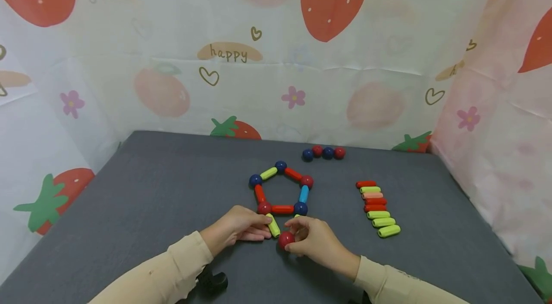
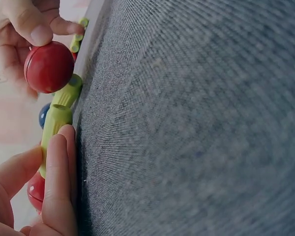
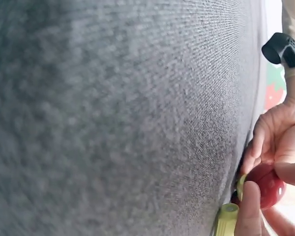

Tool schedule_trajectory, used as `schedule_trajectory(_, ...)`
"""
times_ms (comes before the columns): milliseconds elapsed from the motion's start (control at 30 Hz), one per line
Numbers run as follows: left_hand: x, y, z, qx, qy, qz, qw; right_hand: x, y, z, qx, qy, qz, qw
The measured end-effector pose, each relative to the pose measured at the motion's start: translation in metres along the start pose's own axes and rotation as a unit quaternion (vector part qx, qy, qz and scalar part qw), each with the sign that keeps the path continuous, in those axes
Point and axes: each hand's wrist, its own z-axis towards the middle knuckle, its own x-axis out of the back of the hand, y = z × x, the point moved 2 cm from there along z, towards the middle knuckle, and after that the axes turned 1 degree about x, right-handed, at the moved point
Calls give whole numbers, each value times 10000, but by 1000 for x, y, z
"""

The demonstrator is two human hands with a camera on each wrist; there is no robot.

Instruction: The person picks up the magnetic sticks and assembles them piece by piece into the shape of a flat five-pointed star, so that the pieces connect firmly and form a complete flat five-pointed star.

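Observation:
My left hand (image 1: 241, 228) pinches a yellow-green rod (image 1: 273, 226) between thumb and fingers; its far end meets a red ball (image 1: 264, 207) at the lower left of a ring of rods and balls. In my right hand (image 1: 318, 242) a loose red ball (image 1: 286, 240) is held by thumb and fingers, close to the rod's near end. The left wrist view shows a gap between that held ball (image 2: 49, 67) and the rod (image 2: 54, 123). A second yellow-green rod (image 3: 228, 219) runs from the ring's lower-right blue ball (image 1: 300, 208), mostly hidden by my right hand in the head view.
The ring's other sides include a red rod (image 1: 282, 209) and a light-blue rod (image 1: 304, 194). Loose blue and red balls (image 1: 328, 153) line the back. To the right lies a column of rods (image 1: 378, 215). A dark device (image 1: 215, 282) sits at the left wrist.

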Motion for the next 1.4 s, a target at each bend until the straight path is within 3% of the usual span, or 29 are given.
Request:
schedule_trajectory(367,2,1,-1,-18,-95,-88,9999,-2,-3,4,174,-31,-394,9991)
schedule_trajectory(767,1,2,-1,34,-171,-105,9998,-5,-6,7,43,-107,-493,9987)
schedule_trajectory(933,1,2,-1,38,-226,-113,9997,5,1,8,-142,246,-174,9994)
schedule_trajectory(1033,1,2,-1,13,-256,-144,9996,16,7,10,-554,448,186,9973)
schedule_trajectory(1133,1,1,-1,-3,-222,-189,9996,24,13,13,-1167,214,953,9883)
schedule_trajectory(1267,0,0,-1,4,-176,-210,9996,25,17,16,-1792,-230,1909,9648)
schedule_trajectory(1400,0,1,-2,20,-215,-243,9995,23,17,21,-1924,-331,1963,9609)
